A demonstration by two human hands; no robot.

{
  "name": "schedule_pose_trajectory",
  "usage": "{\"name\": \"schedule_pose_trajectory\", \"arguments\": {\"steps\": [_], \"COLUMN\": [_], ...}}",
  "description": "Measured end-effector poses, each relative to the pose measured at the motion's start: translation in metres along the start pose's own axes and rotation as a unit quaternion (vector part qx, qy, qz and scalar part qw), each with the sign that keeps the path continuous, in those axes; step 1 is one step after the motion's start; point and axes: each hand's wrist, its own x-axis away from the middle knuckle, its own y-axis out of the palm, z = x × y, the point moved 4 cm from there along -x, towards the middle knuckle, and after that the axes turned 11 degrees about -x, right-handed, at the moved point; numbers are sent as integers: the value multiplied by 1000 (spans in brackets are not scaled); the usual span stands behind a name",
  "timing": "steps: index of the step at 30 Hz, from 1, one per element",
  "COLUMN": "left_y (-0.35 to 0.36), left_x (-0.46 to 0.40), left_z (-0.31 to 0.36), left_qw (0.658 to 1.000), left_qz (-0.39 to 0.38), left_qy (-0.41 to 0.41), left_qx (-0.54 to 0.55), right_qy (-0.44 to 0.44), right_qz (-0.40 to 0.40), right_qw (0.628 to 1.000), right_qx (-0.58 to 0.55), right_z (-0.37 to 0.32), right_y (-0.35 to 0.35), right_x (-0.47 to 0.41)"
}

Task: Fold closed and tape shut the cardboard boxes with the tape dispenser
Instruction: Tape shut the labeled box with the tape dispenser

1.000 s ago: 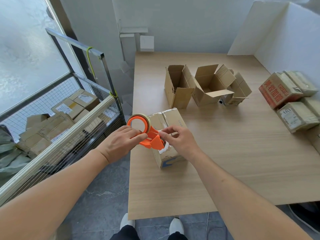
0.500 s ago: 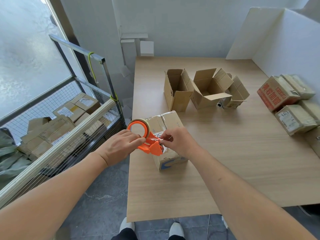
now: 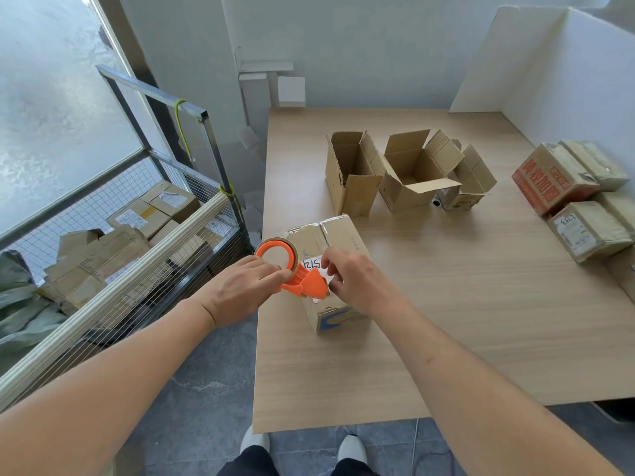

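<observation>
Head view shows the closed box [image 3: 330, 255] I am working on standing near the left front part of the table [image 3: 446, 321], its top flaps folded shut with a white label partly hidden under my hands. My left hand [image 3: 240, 290] grips the orange tape dispenser [image 3: 292, 269] by its handle, fingers curled round it, with the round tape roll sticking up toward the far left corner of the box. My right hand [image 3: 357, 281] is just beside the dispenser's front end, fingertips bent and pinched together at what looks like the tape's end (the tape itself is too thin and clear to make out for certain). Both hands hover over the near half of the box top.

Farther back on the table stand three open boxes [image 3: 409, 170] in a row, flaps up, touching one another. Along the right edge lie several sealed boxes [image 3: 577, 201], one of them red-printed, stacked close together beside a white board [image 3: 515, 63]. To my left, off the table, a wire cart [image 3: 137, 235] holds many more taped boxes. My white shoes [image 3: 350, 448] show on the grey floor below the table edge.
</observation>
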Motion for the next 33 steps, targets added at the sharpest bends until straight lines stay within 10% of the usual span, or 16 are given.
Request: {"name": "schedule_pose_trajectory", "arguments": {"steps": [33], "left_y": [-11], "left_x": [46], "left_z": [45], "left_qw": [986], "left_qz": [-78], "left_qy": [-139], "left_qx": [52], "right_qy": [137], "right_qz": [62], "right_qw": [981], "right_qx": [-121], "right_z": [59], "right_y": [-40], "right_x": [63]}}
